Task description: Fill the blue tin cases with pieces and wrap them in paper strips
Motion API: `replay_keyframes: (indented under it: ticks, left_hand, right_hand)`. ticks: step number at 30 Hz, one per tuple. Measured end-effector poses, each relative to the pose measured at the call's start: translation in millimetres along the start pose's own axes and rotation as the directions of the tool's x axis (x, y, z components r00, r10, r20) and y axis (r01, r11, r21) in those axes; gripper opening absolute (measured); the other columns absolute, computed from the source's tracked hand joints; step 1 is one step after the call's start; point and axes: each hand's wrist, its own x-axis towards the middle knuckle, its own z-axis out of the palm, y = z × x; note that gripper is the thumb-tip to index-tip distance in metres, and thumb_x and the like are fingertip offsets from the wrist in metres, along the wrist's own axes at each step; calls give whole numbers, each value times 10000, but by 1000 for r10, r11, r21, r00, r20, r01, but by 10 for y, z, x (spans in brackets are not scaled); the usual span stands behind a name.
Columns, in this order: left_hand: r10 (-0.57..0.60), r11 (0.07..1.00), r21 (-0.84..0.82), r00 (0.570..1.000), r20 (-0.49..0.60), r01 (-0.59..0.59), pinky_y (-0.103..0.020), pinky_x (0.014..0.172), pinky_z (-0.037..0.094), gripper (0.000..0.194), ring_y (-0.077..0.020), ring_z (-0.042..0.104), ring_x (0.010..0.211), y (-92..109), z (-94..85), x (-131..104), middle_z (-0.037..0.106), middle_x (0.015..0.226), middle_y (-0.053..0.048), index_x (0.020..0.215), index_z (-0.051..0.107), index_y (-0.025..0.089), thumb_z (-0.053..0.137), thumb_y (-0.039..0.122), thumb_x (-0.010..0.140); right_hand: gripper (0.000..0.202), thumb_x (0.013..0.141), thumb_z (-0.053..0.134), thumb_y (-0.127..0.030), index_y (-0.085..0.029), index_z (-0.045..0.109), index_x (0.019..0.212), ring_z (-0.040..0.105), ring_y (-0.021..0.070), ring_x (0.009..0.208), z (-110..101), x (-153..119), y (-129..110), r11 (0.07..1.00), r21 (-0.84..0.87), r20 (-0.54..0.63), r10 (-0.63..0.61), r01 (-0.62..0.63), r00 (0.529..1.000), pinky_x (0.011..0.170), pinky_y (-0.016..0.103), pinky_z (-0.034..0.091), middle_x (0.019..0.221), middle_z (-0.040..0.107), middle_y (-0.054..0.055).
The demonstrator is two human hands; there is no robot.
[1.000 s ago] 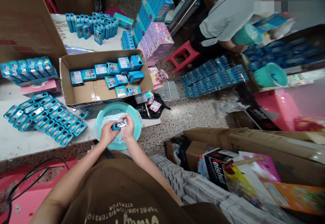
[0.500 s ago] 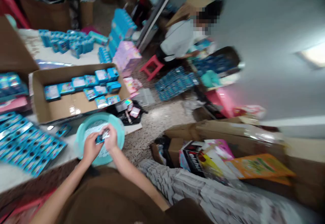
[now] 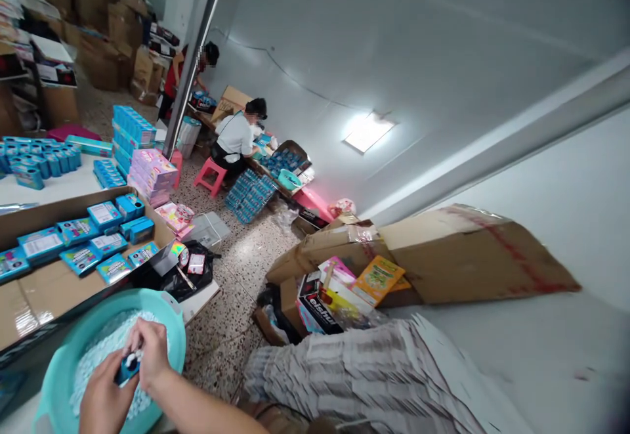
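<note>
- Lower left of frame — left hand grips small blue box
- Right hand curls at its opening — cannot tell its grip
- Turquoise basin beneath holds pale pellets

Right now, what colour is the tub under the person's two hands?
The tub is turquoise, a light blue-green; the head view shows it best.

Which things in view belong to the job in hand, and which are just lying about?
In the job:
left hand, holding small blue box
right hand, at its opening
teal basin of pale pieces
probably, blue boxes in carton

Apparently lying about:
orange packet
black plastic bag
brown cardboard
</note>
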Motion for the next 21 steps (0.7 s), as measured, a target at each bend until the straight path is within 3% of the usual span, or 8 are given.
replay_keyframes:
  ticks: [4, 7, 9, 12, 16, 21]
  left_hand:
    - [0, 1000, -17, 999, 32, 1, -335, 761, 516, 363, -275, 656, 875, 142, -30, 26, 698, 974, -99, 900, 649, 167, 561, 417, 651]
    - [-34, 999, -35, 999, 24, 35, -315, 724, 520, 333, -260, 661, 841, 243, -63, 37, 704, 952, -80, 885, 644, 180, 542, 397, 654]
    - [7, 999, -37, 1000, 13, -7, -325, 756, 515, 326, -267, 656, 870, 275, -80, 34, 704, 956, -87, 890, 647, 179, 537, 368, 648]
    - [64, 998, -21, 998, 3, -64, -344, 781, 510, 331, -275, 652, 889, 263, -92, 17, 699, 969, -106, 905, 651, 166, 541, 344, 649]
    - [52, 999, 4, 998, -19, -52, -344, 749, 519, 344, -280, 654, 884, 236, -103, -19, 695, 985, -117, 917, 653, 156, 539, 352, 658]
    - [17, 1000, 3, 1000, 7, -17, -321, 749, 516, 331, -261, 653, 885, 274, -136, -52, 694, 990, -89, 923, 652, 171, 540, 352, 670]
  right_hand:
    - [362, 715, 474, -387, -212, 387, 410, 335, 88, 328, 0, -9, -28, 999, 43, -69, 17, -14, 997, 414, 237, 299, 343, 331, -56]
    - [364, 720, 481, -380, -203, 394, 414, 305, 72, 312, 8, -52, -59, 999, 32, -8, 36, -36, 999, 394, 229, 243, 353, 353, -54]
    - [360, 726, 478, -377, -196, 408, 422, 295, 66, 308, 14, -81, -77, 999, 26, 11, 40, -41, 999, 390, 224, 223, 362, 367, -53]
    - [329, 722, 465, -383, -200, 419, 452, 313, 72, 315, 24, -107, -87, 999, 20, -19, 46, -46, 999, 393, 220, 249, 375, 377, -55]
    - [297, 697, 475, -385, -203, 433, 467, 359, 86, 340, 30, -124, -74, 996, -8, -12, 86, -86, 996, 412, 228, 305, 385, 397, -50]
    - [351, 720, 477, -372, -204, 405, 420, 333, 80, 303, 0, -149, -42, 998, 24, 10, 59, -59, 998, 433, 223, 313, 307, 252, -84]
